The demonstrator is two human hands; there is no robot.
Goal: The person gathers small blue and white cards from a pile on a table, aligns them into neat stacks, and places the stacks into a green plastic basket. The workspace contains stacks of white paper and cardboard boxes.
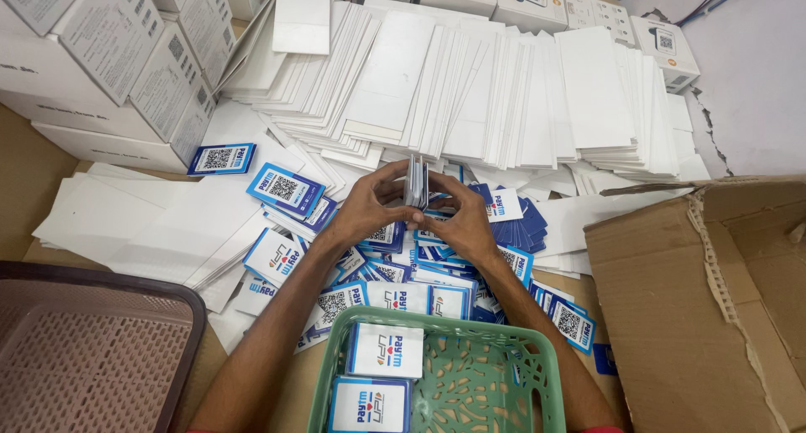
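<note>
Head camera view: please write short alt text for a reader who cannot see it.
Two hands, left hand and right hand, hold a small stack of cards upright above a pile of blue-and-white cards. A green basket lies nearer, white sheets beyond.

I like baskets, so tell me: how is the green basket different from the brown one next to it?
The green basket is pale green with a leafy cut-out pattern; the brown basket is dark with a fine mesh. The green basket holds small blue-and-white cards; the brown basket looks empty in the part seen. The green basket sits between the person's arms, while the brown basket sits off to the left. Both are plastic with rounded corners.
</note>
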